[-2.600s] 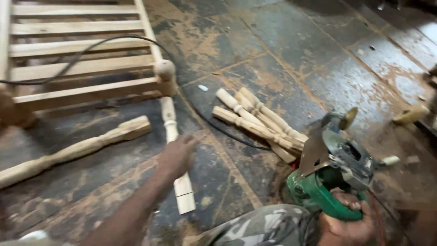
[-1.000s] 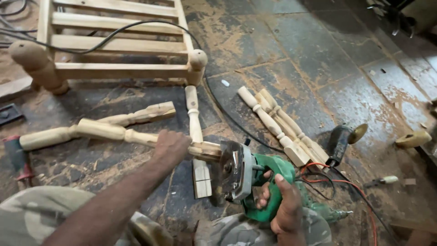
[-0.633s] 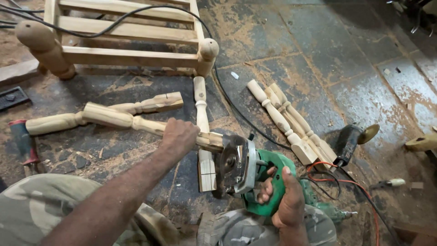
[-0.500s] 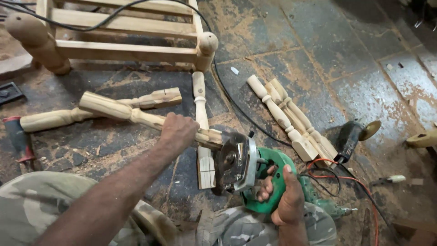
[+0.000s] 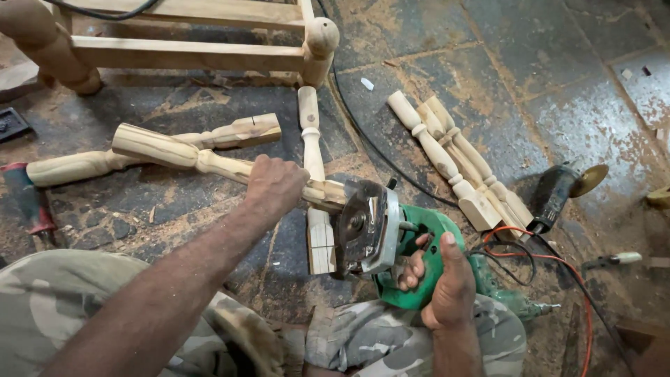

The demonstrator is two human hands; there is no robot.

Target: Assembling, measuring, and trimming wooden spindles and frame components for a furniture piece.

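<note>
My left hand (image 5: 273, 187) grips a turned wooden spindle (image 5: 178, 155) near its square end and holds it raised off the floor. My right hand (image 5: 441, 279) is closed on the handle of a green circular saw (image 5: 391, 241). The saw's metal blade guard sits right against the spindle's square end. Under that end a second spindle (image 5: 312, 150) lies flat on the floor, pointing away from me. A third spindle (image 5: 77, 165) lies on the floor to the left, partly behind the held one.
A wooden furniture frame (image 5: 188, 49) with rounded posts stands at the top left. Several more spindles (image 5: 453, 157) lie piled at the right, beside an angle grinder (image 5: 562, 190). Black and orange cables (image 5: 551, 262) trail over the sawdust-covered stone floor. My knees in camouflage trousers fill the bottom.
My right hand brought the green saw from the right to the spindle's end. My left hand picked up a spindle and holds it there. In the last half second little moved.
</note>
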